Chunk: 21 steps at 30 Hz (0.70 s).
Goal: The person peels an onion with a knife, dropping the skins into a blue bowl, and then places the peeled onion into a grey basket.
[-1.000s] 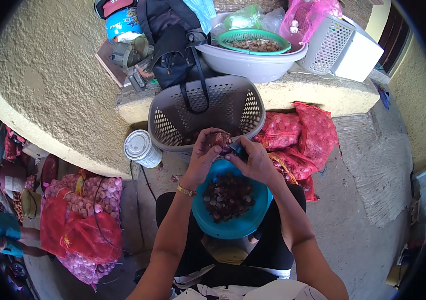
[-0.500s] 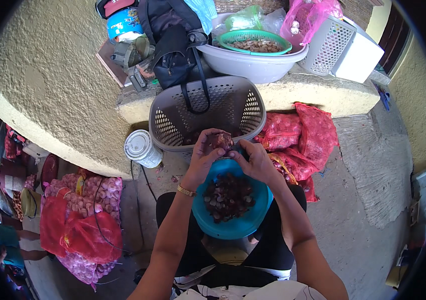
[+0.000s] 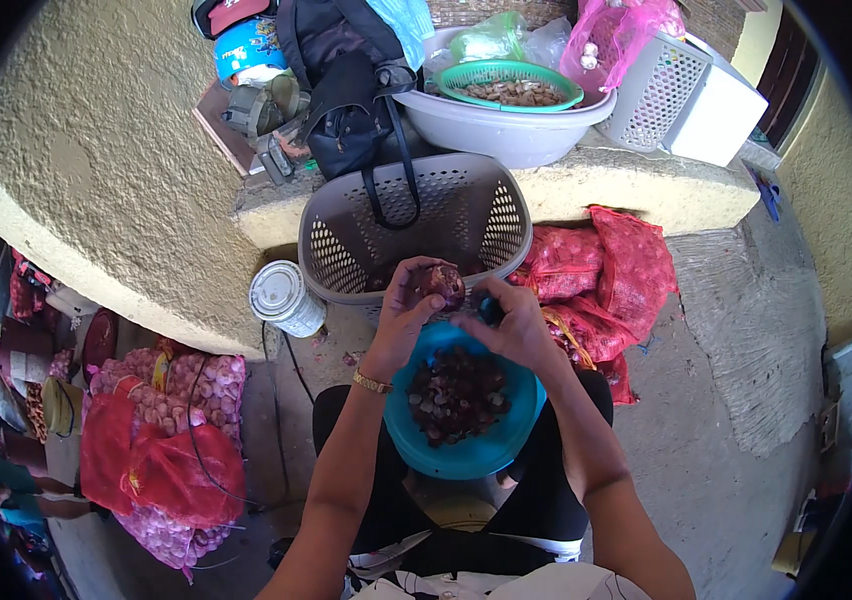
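My left hand [image 3: 408,310], with a gold bracelet at its wrist, is closed around a red onion [image 3: 446,287] with papery reddish-brown skin. Just to the right, my right hand [image 3: 514,325] is curled around a small dark blue object [image 3: 489,311]; its kind is mostly hidden by the fingers. A slight gap separates the right thumb from the onion. Below both hands, a teal basin [image 3: 416,455] sits between my knees, holding a heap of dark purple onion pieces or peels [image 3: 458,397]. Beyond the hands stands a grey perforated basket [image 3: 446,185] with some onions at its bottom.
Red mesh sacks [image 3: 636,275] lie right of the basket. A white paint can [image 3: 288,297] stands to its left. Sacks of garlic [image 3: 171,440] fill the left side. On the ledge are a black bag [image 3: 346,115] and a large pale basin [image 3: 506,145] holding a green colander [image 3: 461,80].
My right hand has drawn slightly away from the onion, opening a gap. The left hand keeps hold of the onion, which now shows more of its surface.
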Motion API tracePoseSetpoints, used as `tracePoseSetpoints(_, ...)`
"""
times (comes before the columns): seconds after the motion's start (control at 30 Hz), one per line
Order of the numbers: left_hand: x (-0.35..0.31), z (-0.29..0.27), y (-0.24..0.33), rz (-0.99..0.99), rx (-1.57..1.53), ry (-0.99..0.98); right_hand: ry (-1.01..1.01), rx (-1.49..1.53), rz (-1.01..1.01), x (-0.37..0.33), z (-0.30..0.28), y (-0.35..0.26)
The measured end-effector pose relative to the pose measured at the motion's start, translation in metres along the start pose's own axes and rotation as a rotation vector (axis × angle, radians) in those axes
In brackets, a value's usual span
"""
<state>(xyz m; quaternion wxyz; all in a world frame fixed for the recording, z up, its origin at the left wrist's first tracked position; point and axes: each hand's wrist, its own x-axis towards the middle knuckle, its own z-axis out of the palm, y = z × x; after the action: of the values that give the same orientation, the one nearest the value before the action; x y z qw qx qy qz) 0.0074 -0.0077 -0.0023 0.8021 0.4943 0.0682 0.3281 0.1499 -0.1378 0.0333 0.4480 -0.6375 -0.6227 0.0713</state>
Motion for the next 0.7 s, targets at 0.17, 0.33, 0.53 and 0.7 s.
tracePoseSetpoints(0.17,0.002,-0.001,-0.002,0.049,0.049,-0.054,0.147,0.389,0.132,0.0,0.008,0.012)
tracePoseSetpoints(0.33,0.003,-0.001,-0.005,0.053,0.067,-0.076,0.183,0.417,0.05,0.001,0.014,0.016)
tracePoseSetpoints(0.53,0.002,0.0,-0.002,0.029,0.07,-0.066,0.091,0.41,0.088,0.001,0.011,0.015)
tracePoseSetpoints(0.7,0.001,0.001,-0.002,0.022,0.086,-0.052,0.069,0.355,0.065,0.001,0.01,0.013)
